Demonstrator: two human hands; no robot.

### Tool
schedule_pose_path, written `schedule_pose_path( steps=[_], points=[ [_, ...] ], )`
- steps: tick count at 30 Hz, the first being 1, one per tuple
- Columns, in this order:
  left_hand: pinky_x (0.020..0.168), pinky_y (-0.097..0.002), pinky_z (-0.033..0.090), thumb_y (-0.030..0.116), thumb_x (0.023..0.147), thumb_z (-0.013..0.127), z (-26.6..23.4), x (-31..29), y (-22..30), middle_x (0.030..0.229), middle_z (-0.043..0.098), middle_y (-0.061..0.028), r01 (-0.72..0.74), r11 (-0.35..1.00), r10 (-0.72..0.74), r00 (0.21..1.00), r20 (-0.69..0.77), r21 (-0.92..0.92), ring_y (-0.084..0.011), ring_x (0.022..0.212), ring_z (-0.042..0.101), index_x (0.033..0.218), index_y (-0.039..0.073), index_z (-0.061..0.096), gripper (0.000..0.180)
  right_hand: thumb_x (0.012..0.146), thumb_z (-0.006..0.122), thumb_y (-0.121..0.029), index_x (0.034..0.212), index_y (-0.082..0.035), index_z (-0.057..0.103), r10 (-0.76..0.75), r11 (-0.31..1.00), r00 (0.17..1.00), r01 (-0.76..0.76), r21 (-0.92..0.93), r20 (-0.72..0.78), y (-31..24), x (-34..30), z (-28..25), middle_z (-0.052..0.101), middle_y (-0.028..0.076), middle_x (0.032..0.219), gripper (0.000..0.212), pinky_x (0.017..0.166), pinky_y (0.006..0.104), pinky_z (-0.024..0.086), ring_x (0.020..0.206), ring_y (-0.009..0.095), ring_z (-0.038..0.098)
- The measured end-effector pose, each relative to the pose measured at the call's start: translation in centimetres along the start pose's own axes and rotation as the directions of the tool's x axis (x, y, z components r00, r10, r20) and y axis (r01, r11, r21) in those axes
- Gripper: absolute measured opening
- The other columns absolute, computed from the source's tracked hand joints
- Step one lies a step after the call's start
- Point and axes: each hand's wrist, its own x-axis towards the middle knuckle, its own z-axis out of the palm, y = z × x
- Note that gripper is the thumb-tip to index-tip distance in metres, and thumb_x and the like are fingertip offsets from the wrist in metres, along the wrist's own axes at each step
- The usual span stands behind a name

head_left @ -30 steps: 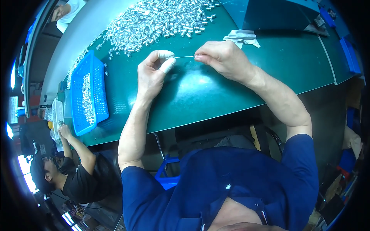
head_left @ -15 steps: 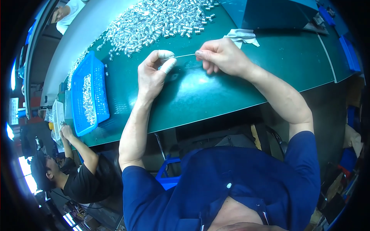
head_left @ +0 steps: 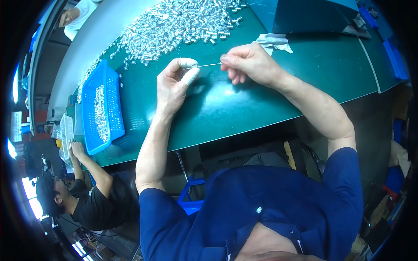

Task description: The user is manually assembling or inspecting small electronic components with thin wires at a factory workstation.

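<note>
A thin, straight, pale rod, like a stiff wire (head_left: 210,65), is stretched level between my two hands, just above the green tabletop (head_left: 226,113). My left hand (head_left: 172,87) pinches one end of it between thumb and index finger, both wearing white fingertip covers. On the other side, my right hand (head_left: 257,65) has its bare thumb and index finger closed on the rod's other end, with the remaining fingers curled below. Whether anything small sits on the rod inside the left pinch is too fine to make out.
Beyond my hands spreads a big heap of small shiny metal cylinders (head_left: 174,32). A blue plastic basket (head_left: 116,117) at left holds more of them. Behind my right hand lie a white cloth (head_left: 275,42) and a dark box (head_left: 315,17). A co-worker in black (head_left: 98,209) works at far left.
</note>
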Motion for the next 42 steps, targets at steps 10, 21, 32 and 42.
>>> schedule_pose_path(
  steps=[10, 21, 32, 42],
  points=[
    [0.075, -0.0279, 0.056, 0.010, 0.095, 0.065, -3.3, 1.5, -1.3, 0.098, 0.071, -0.0094, -0.042, 0.982, 0.005, 0.981, -0.196, -0.184, -0.0152, 0.081, 0.069, 0.107, 0.003, 0.063, 0.014, 0.098, 0.063, -0.017, 0.084, 0.001, 0.070, -0.479, 0.823, 0.845, 0.337, -0.458, -0.239, -1.0, -0.3, -0.7, 0.065, 0.005, 0.067, 0.024, 0.051, 0.0245, 0.047, 0.058, 0.010, 0.062],
    [0.070, -0.0208, 0.049, 0.006, 0.081, 0.081, -1.1, 0.4, -0.3, 0.087, 0.066, 0.0024, -0.214, 0.936, 0.273, 0.943, -0.191, 0.279, -0.0059, 0.076, 0.059, 0.105, 0.003, 0.070, 0.026, 0.095, 0.066, -0.009, 0.094, 0.002, 0.072, -0.587, 0.749, 0.792, 0.453, -0.483, -0.169, -1.2, -0.3, -0.4, 0.067, 0.007, 0.073, 0.012, 0.054, 0.0248, 0.048, 0.062, 0.013, 0.063],
    [0.068, -0.0212, 0.049, 0.007, 0.080, 0.082, -0.5, 0.3, 0.2, 0.085, 0.066, 0.0013, -0.236, 0.917, 0.302, 0.937, -0.174, 0.323, -0.0056, 0.074, 0.058, 0.103, 0.002, 0.070, 0.027, 0.093, 0.067, -0.009, 0.091, 0.001, 0.073, -0.589, 0.721, 0.801, 0.460, -0.518, -0.109, -1.3, -0.6, 0.2, 0.068, 0.009, 0.073, 0.012, 0.054, 0.0276, 0.048, 0.063, 0.017, 0.064],
    [0.071, -0.0227, 0.051, 0.006, 0.083, 0.079, -0.7, 0.2, 0.4, 0.090, 0.068, -0.0009, -0.244, 0.899, 0.301, 0.947, -0.109, 0.363, -0.0076, 0.076, 0.061, 0.108, 0.001, 0.069, 0.028, 0.092, 0.068, -0.008, 0.091, 0.000, 0.072, -0.603, 0.684, 0.793, 0.452, -0.572, -0.093, -1.4, -0.8, 0.4, 0.067, 0.009, 0.073, 0.010, 0.053, 0.0275, 0.048, 0.061, 0.018, 0.063]
  ],
)
